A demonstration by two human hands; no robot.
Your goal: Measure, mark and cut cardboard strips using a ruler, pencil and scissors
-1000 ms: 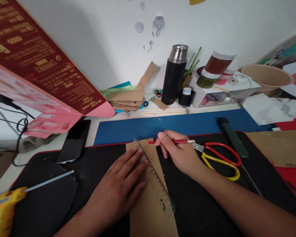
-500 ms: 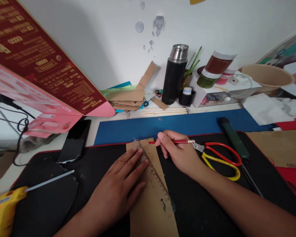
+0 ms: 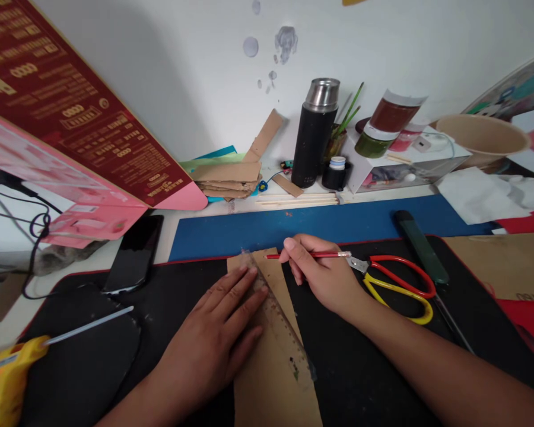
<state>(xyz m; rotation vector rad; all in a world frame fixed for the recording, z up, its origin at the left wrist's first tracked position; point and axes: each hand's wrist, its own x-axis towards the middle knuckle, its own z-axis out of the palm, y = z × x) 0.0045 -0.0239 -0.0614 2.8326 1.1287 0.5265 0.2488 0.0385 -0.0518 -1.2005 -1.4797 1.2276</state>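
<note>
My left hand lies flat, fingers stretched, over a clear plastic ruler and a strip of brown cardboard. The ruler slants across the strip from its far end toward the lower right; part of its outline is under my fingers. In my right hand a red pencil is pinched between thumb and fingers. Its tip points left over the strip's far end; whether it touches the cardboard I cannot tell. Just right of that hand lie scissors with one red and one yellow handle loop.
A green-handled tool rests beyond the scissors. On the left are a yellow glue gun and a black phone. At the back stand a black thermos, paint jars and a cardboard pile. A black mat covers the desk.
The view has shifted very slightly. Both hands, the ruler and the pencil keep their places.
</note>
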